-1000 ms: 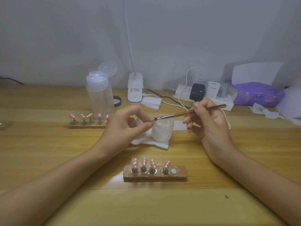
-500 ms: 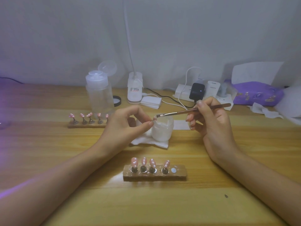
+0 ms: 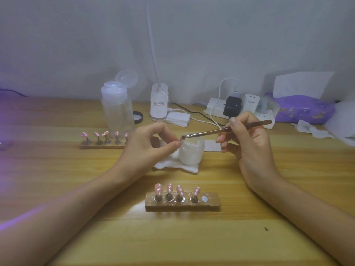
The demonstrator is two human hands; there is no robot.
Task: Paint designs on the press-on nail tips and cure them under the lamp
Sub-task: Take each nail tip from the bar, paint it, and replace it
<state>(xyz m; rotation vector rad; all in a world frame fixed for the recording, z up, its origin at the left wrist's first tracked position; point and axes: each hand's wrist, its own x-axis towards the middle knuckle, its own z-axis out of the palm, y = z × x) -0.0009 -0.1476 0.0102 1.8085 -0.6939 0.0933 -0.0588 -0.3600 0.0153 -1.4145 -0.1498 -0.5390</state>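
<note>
The left hand (image 3: 151,144) is up over the wooden counter (image 3: 76,189). Its thumb and first finger are pressed close and pinch a tiny pink nail tip (image 3: 181,139), mostly hidden by the fingers (image 3: 170,146). The right hand (image 3: 247,143) holds a thin brush (image 3: 217,130) like a pencil, its fingers curled round the shiny handle. The dark end of the brush touches the pinched nail tip. Both are just above a small white jar (image 3: 191,152), which stands on a crumpled white wipe (image 3: 172,165).

Close to the person lies a wooden holder (image 3: 211,204). Four pink tips (image 3: 180,190) with white dots stand in it on little pegs, and the spot at its right end has a round silver disc (image 3: 204,198). A second holder (image 3: 96,147) with more pink tips lies farther back on the left, partly behind the left hand. Behind it stands a clear bottle (image 3: 118,112) with its lid flipped open. A white lamp base (image 3: 159,104), a power strip (image 3: 215,108) and a purple pack (image 3: 303,110) sit by the wall.
</note>
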